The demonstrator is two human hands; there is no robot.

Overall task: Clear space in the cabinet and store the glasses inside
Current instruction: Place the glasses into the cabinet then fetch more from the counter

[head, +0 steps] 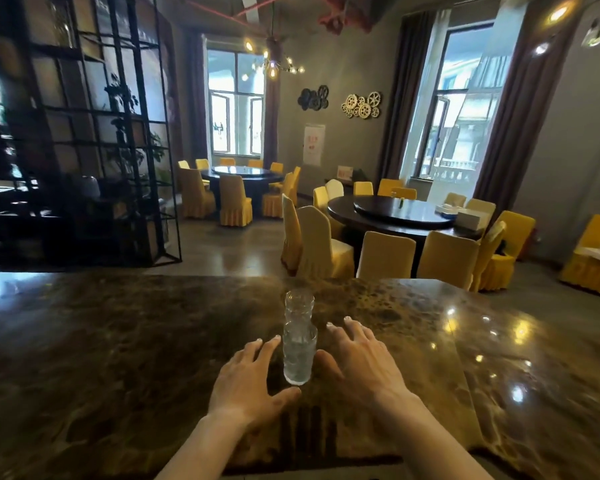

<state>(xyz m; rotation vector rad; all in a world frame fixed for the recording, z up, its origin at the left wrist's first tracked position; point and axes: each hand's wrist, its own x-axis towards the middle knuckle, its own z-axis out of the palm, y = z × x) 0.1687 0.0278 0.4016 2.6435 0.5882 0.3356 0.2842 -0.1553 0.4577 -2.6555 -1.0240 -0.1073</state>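
A stack of clear glasses (299, 341) stands upright on the dark marble counter (118, 341), near its middle. My left hand (250, 379) hovers just left of the stack, fingers spread, thumb close to the bottom glass. On the other side my right hand (357, 358) is spread flat, its thumb near the stack's base. Neither hand holds the glasses. No cabinet is in view.
A black metal grid shelf (94, 133) with plants stands at the back left. Beyond the counter's far edge are round dark dining tables (395, 211) ringed by yellow-covered chairs (385, 254). Windows with dark curtains line the far wall.
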